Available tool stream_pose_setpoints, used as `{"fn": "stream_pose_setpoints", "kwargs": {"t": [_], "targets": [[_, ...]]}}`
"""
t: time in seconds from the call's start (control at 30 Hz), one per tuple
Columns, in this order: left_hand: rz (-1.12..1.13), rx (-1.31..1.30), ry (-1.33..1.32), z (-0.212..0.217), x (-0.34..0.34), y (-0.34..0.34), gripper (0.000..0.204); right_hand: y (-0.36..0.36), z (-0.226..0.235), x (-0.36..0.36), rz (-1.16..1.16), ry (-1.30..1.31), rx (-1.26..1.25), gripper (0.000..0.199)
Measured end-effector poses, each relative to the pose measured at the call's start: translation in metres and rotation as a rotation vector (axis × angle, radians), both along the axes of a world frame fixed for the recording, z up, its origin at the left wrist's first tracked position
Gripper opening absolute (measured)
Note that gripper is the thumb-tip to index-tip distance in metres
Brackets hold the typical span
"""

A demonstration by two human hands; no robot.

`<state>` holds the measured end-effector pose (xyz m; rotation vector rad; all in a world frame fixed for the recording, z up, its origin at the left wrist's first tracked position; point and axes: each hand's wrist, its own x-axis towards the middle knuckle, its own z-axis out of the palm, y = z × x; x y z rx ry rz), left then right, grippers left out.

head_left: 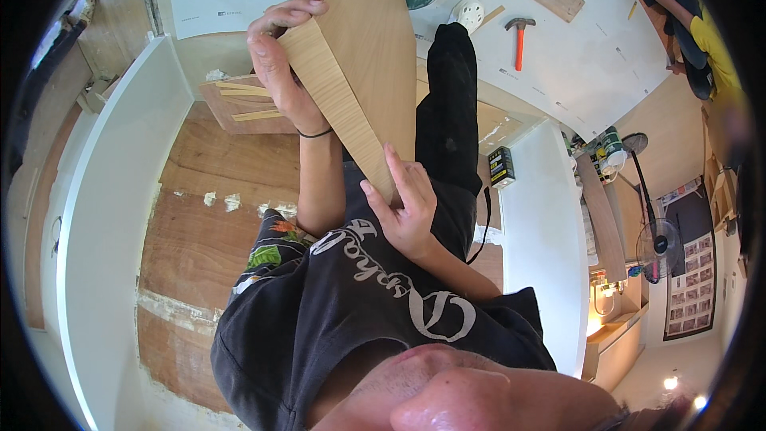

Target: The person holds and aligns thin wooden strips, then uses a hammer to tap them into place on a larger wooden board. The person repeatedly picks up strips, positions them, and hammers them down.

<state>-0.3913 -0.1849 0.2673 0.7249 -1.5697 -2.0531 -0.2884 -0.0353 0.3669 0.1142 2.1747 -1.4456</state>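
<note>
**Panel held on edge, both hands engaged**

Head view: nearest the lens, the right hand (404,211) props the lower end of one wood-grain panel (375,56), fingers spread against its edge. One left hand (275,64) curls pinched over the upper corner. Panel is raised, tilted, above the floor; the edge appears banded, with placement apparently outstanding. Counted: one hammer (519,38), two round discs (467,12), one standing fan (658,247).
</note>
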Motion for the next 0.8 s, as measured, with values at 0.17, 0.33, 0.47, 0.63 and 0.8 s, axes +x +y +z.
{"fn": "stream_pose_setpoints", "kwargs": {"t": [0.17,0.33,0.47,0.63,0.8], "targets": [[-0.001,0.017,0.008,-0.0008,0.0004,-0.0007,0.045,0.0001,-0.0007,-0.0019,0.007,-0.003,-0.002,0.061],[-0.003,0.029,0.027,-0.0015,0.0018,-0.0007,0.046,0.0014,-0.0003,-0.0042,0.043,-0.016,0.002,0.06],[-0.003,0.01,-0.003,-0.003,0.0032,-0.0027,0.048,0.0023,0.0002,-0.0057,0.055,-0.027,0.01,0.059],[0.006,0.019,0.028,-0.0055,0.0036,-0.0022,0.048,0.0014,-0.0007,-0.0065,0.041,-0.034,0.007,0.06],[0.009,0.015,0.021,-0.0056,0.0036,-0.0019,0.049,0.0004,-0.0022,-0.006,0.011,-0.02,0.004,0.062]]}}
